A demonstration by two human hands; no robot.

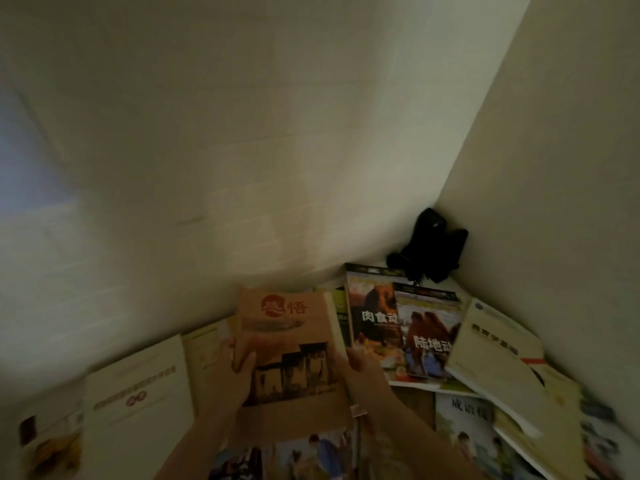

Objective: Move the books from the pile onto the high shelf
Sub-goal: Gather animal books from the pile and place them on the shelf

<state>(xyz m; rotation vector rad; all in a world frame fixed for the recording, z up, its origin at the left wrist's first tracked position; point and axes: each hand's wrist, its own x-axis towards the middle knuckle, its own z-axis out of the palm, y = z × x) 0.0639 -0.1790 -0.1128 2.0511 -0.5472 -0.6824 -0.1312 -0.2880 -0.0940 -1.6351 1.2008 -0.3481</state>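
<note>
Here, head view: a dim corner where two pale walls (277, 150) meet, seen from close under them, with books spread flat over a surface along the bottom of the picture.
Book in hand: a brown book (291, 355) with a red seal and a picture of old houses on its cover, held face up over the spread, in the middle.
Left hand (239, 372): grips the book's left edge, thumb curled over the cover, fingers hidden beneath.
Right hand (360, 365): holds the right edge; fingers wrap under and mostly cannot be seen.
Books already lying here: two animal books (401, 327) side by side near the corner, a cream book (495, 344) tilted over them at the right, a white book (138, 403) at the left, and more glossy covers along the bottom edge.
Other: a black object (433, 247) sits deep in the corner; what it is cannot be told.
Step in hand, as I judge: placing this book on the high shelf among those already there.
Next move calls for: finding a bare or level spot, probably left of the animal books, lowering the book flat, and letting go with both hands without nudging the tilted cream book.
</note>
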